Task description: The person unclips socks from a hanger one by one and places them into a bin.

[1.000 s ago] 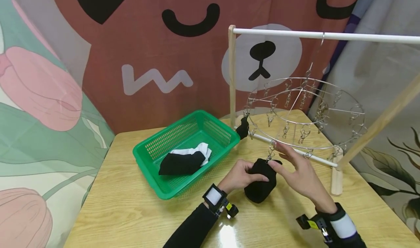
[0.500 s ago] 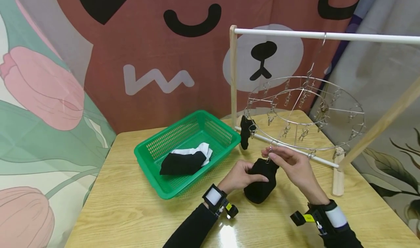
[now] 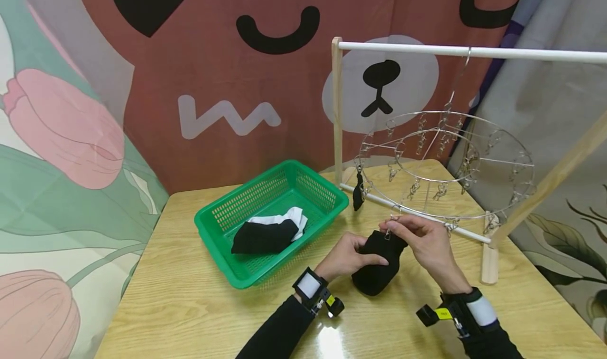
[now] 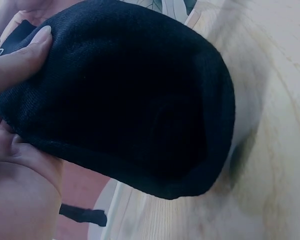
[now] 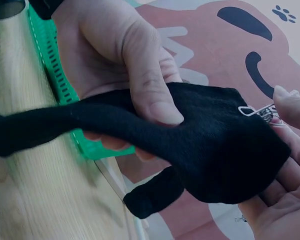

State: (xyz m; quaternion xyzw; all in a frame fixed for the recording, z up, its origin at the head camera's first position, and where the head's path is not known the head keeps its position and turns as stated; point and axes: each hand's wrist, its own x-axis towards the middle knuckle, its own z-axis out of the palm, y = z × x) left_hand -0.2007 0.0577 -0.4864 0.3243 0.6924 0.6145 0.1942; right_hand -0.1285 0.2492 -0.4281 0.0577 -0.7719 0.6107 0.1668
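Note:
My left hand (image 3: 354, 251) grips a black sock (image 3: 377, 267) just above the wooden table (image 3: 189, 306); its thumb (image 5: 149, 95) lies across the fabric. My right hand (image 3: 396, 227) pinches a small metal clip (image 3: 389, 233) at the sock's upper edge, and this clip (image 5: 257, 111) sits against the cloth. The clip hangs from a round wire clip hanger (image 3: 446, 164) under a white rod (image 3: 474, 52). In the left wrist view the sock (image 4: 130, 100) fills the frame, with my thumb (image 4: 20, 60) on it.
A second black sock (image 3: 358, 191) hangs from a clip on the hanger's left side. A green basket (image 3: 218, 211) left of my hands holds a black and a white sock (image 3: 267, 232). The rack's wooden posts (image 3: 336, 111) stand behind and to the right.
My right hand's fingers, spread near the clip a second ago, have closed on it at the sock's edge. The hanger has swung, and the hanging sock has turned edge-on.

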